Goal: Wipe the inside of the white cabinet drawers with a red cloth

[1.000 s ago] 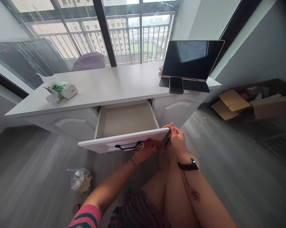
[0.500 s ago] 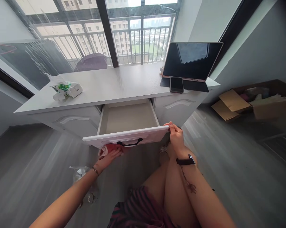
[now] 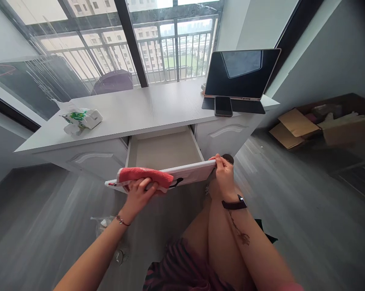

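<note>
A white drawer (image 3: pixel 197 171) is pulled out from the middle of the white cabinet (image 3: pixel 124 115), and its inside is bare. My left hand (image 3: pixel 140 196) holds a folded red cloth (image 3: pixel 146 175) against the left part of the drawer front. The cloth reaches over the front's top edge and covers part of the black handle (image 3: pixel 178 182). At the front's right end, my right hand (image 3: pixel 223 173) grips the top corner between thumb and fingers.
A pack of tissues (image 3: pixel 93 118) lies on the cabinet's left. At its right stand a tablet (image 3: pixel 240 74) and a phone (image 3: pixel 223 106). An open cardboard box (image 3: pixel 298 125) sits on the floor at right; a clear plastic bag (image 3: pixel 102 224) lies at lower left.
My left hand and the red cloth have moved up from below the handle to the top edge of the drawer front. My right hand keeps its grip on the corner.
</note>
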Demonstrator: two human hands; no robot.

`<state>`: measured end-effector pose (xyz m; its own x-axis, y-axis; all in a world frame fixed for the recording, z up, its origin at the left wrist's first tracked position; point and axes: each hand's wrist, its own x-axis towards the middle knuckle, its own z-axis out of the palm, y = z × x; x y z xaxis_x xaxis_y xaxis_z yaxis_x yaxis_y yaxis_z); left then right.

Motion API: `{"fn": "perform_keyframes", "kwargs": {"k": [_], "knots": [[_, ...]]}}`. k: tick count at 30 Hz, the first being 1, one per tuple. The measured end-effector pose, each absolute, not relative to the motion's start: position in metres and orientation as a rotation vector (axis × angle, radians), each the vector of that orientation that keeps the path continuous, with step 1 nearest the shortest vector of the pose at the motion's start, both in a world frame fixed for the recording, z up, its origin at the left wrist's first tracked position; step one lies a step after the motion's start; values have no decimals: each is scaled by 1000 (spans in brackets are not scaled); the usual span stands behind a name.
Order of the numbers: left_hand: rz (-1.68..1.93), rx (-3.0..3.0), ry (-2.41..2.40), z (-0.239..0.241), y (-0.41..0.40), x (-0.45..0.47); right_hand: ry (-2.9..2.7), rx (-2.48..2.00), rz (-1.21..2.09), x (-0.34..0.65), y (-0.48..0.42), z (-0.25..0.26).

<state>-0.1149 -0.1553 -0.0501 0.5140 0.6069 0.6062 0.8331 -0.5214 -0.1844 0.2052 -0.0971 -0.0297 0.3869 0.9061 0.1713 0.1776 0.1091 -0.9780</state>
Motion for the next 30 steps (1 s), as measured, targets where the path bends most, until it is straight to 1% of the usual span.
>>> {"fn": "perform_keyframes", "kwargs": {"k": [2, 5, 10, 15, 18, 25, 30], "knots": [[-700, -2319, -1094, -50, -147, -74, -1065, -1390, 706, 204, -97, -30], [-657, -2377, -1051, -48, -137, -22, -1052, -1374, 732, 205, -97, -30], [-480, -2429, -998, -52, -129, 14, -1074, -1303, 808, 208, -97, -31], [-254, -2599, -902, -54, -129, -8, -1089, -1313, 806, 211, -97, -32], [-189, -2684, -887, -53, -135, -33, -1106, -1308, 817, 211, -97, -32], [-182, -2600, -1156, -50, -160, -88, -1130, -1323, 776, 209, -98, -33], [-154, -2512, -1298, -58, -176, -140, -1169, -1324, 731, 208, -99, -34]]}}
